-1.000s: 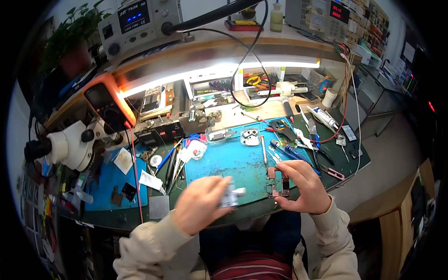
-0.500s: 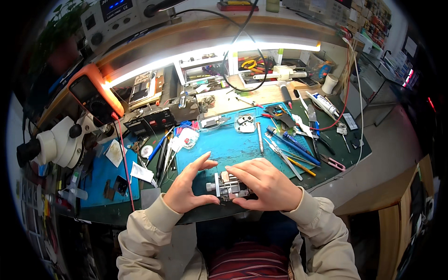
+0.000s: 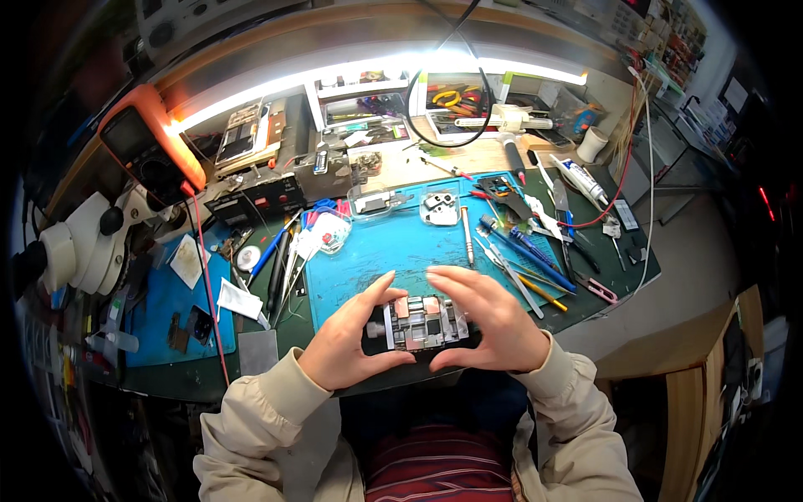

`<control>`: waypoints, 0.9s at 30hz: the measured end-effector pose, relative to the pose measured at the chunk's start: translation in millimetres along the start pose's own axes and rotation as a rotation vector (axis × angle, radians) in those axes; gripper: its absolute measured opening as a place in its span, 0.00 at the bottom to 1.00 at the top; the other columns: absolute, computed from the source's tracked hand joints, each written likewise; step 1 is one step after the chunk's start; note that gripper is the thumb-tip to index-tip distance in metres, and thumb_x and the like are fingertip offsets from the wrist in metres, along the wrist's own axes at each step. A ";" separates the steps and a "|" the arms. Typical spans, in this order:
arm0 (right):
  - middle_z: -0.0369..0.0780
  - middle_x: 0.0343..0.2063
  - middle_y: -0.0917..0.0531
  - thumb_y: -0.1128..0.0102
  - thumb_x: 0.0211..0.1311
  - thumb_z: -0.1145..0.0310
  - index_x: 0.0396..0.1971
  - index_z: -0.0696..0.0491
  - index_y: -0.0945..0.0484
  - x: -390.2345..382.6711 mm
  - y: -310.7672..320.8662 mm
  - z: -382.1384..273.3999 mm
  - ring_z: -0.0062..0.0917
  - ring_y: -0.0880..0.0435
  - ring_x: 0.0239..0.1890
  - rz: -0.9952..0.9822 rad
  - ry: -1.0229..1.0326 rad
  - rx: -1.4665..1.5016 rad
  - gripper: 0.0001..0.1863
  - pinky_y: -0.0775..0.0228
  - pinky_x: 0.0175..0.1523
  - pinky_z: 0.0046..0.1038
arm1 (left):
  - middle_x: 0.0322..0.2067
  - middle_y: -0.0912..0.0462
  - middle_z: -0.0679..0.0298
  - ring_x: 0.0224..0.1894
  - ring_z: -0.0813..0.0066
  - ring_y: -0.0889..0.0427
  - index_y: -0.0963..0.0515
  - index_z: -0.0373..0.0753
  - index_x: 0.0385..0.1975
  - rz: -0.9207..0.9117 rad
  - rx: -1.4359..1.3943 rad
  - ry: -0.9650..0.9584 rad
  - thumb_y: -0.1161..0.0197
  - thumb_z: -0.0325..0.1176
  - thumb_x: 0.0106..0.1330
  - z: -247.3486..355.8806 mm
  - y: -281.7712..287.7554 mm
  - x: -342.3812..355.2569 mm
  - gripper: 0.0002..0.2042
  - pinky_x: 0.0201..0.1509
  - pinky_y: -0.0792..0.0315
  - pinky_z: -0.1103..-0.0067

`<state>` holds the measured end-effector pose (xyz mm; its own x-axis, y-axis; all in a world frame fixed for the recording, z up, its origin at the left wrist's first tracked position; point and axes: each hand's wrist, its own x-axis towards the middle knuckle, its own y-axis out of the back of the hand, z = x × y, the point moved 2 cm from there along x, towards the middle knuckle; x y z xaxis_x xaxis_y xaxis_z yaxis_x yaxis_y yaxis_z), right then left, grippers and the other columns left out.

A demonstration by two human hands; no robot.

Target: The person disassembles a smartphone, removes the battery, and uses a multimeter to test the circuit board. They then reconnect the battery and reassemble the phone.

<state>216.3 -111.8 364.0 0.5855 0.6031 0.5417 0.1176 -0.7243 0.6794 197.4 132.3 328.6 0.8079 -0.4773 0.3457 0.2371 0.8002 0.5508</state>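
Observation:
A small metal clamping fixture (image 3: 429, 326) lies at the near edge of the work surface. It has a round knob at its left end and copper-coloured and dark parts on top. Around the knob end curves my left hand (image 3: 347, 339), thumb and fingers apart, their tips close to the fixture's edges; whether they touch it I cannot tell. At the other end my right hand (image 3: 495, 328) is spread in the same way, its thumb on the near side and its fingers beyond the far side. Beyond both hands stretches a blue mat (image 3: 376, 259).
Beyond the fixture are a silver screwdriver (image 3: 467, 238) and a clear tray of metal parts (image 3: 440, 207). Tweezers, pens and pliers crowd the right; a pink-handled tool (image 3: 600, 290) lies near the edge. Leftward stand an orange multimeter (image 3: 155, 142) and a white microscope (image 3: 79, 251).
My right hand has loosened from the fixture's right end, showing more of it. The left hand has come nearer the knob end. The whole view has shifted slightly.

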 end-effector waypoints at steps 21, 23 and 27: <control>0.41 0.52 0.20 0.31 0.62 0.53 0.51 0.53 0.17 -51.2 6.5 10.6 0.38 0.23 0.50 0.041 -0.151 -0.389 0.23 0.31 0.58 0.40 | 0.60 0.20 0.51 0.64 0.56 0.21 0.46 0.35 0.76 -0.019 0.006 0.033 0.15 0.34 0.49 1.6 3.4 -1.1 0.55 0.70 0.31 0.65; 0.41 0.54 0.20 0.39 0.67 0.46 0.52 0.53 0.17 -48.9 5.7 11.8 0.39 0.23 0.52 0.134 -0.179 -0.400 0.26 0.33 0.59 0.41 | 0.60 0.20 0.51 0.64 0.56 0.21 0.45 0.35 0.76 -0.016 0.012 0.030 0.15 0.34 0.49 1.6 3.1 -0.8 0.54 0.70 0.31 0.66; 0.43 0.56 0.20 0.54 0.73 0.37 0.52 0.52 0.16 -58.9 5.5 13.0 0.40 0.24 0.55 0.124 -0.177 -0.379 0.33 0.34 0.60 0.41 | 0.60 0.20 0.51 0.63 0.56 0.20 0.45 0.36 0.76 -0.006 0.008 0.023 0.16 0.34 0.49 0.6 1.5 -0.3 0.54 0.70 0.31 0.66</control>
<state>193.0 -155.7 329.4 0.7093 0.4282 0.5599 -0.2459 -0.5941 0.7659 197.1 133.5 329.8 0.8188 -0.4736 0.3244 0.2380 0.7943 0.5589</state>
